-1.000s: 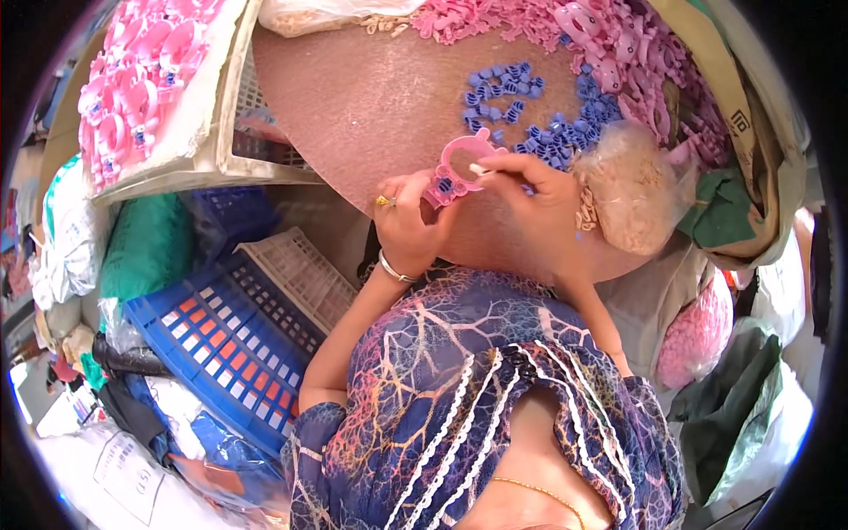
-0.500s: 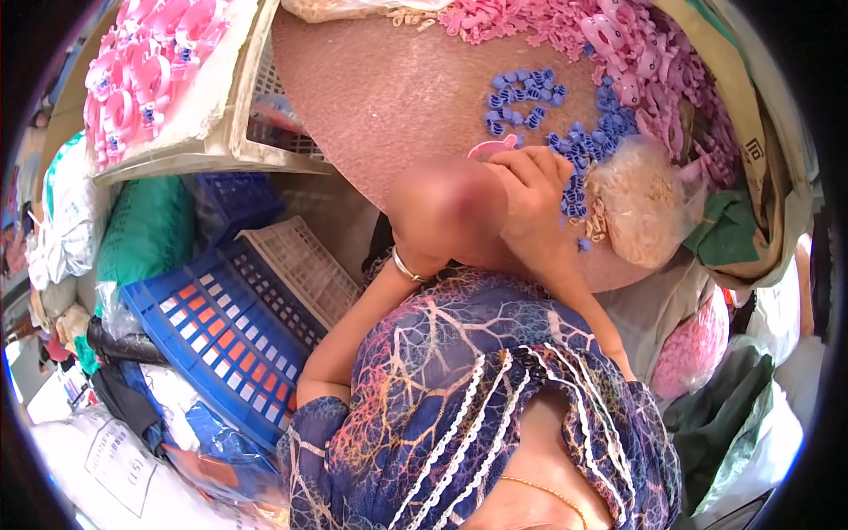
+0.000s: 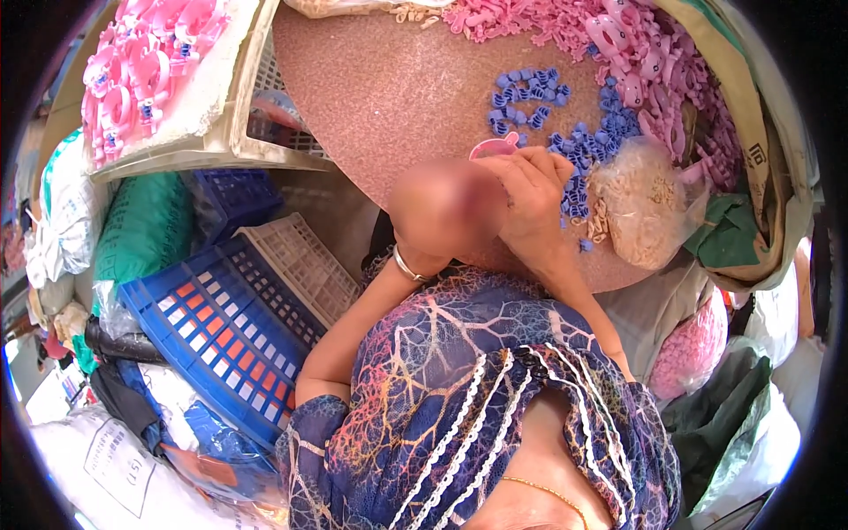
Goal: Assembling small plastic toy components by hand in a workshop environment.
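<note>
Drawn together since a second ago, your left hand point(image 3: 427, 237) and right hand point(image 3: 533, 196) should steady the pink ring point(image 3: 496, 141), neither grip's closure or hold being discernible.

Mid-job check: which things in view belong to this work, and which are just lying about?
Likely part of the job:
pink ring-shaped piece at the right hand
loose blue parts
pile of pink parts
bag of beige pieces
pink rings on the crate

Apparently just lying about:
blue basket
green bundle
white sack
</note>
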Demonstrator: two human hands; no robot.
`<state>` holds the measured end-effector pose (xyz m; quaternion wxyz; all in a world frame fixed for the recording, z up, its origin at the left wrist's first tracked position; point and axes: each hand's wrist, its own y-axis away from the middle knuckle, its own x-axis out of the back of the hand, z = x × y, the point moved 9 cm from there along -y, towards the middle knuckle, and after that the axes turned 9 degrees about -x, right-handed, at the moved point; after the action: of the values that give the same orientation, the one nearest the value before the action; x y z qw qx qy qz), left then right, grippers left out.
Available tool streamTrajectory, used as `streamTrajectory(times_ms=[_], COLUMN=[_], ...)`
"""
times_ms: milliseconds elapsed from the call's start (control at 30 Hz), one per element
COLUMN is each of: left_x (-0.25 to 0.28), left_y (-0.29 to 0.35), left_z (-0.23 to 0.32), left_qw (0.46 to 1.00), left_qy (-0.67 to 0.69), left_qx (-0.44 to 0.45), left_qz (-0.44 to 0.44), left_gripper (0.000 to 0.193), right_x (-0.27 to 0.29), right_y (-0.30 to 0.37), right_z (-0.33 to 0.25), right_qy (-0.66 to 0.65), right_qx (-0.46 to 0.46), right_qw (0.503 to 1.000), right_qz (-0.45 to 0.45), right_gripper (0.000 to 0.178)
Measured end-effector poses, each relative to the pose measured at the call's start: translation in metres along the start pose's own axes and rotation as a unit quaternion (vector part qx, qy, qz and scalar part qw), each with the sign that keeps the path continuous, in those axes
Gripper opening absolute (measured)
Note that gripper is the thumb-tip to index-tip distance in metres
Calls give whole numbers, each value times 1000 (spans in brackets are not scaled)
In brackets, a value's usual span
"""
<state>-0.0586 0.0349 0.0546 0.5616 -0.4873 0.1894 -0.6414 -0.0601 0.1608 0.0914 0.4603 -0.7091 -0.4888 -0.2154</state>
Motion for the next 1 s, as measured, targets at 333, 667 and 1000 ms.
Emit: streamTrajectory(times_ms=[333, 667, 1000], left_x=[4, 2, -1], left_y=[-3, -1, 0], left_z=[-1, 1, -1], left_qw=[1000, 1000, 1000], left_qy=[-19, -13, -11], left_qx=[17, -1, 15], left_qz=[5, 13, -3], left_gripper=[59, 47, 46], right_x=[23, 20, 20], right_y=[1, -1, -3], right_z=[9, -6, -5], right_qy=[-69, -5, -12], right_qx=[-56, 33, 58], right_qw=[994, 994, 991], right_qz=[-64, -100, -122], right_gripper=[13, 16, 16])
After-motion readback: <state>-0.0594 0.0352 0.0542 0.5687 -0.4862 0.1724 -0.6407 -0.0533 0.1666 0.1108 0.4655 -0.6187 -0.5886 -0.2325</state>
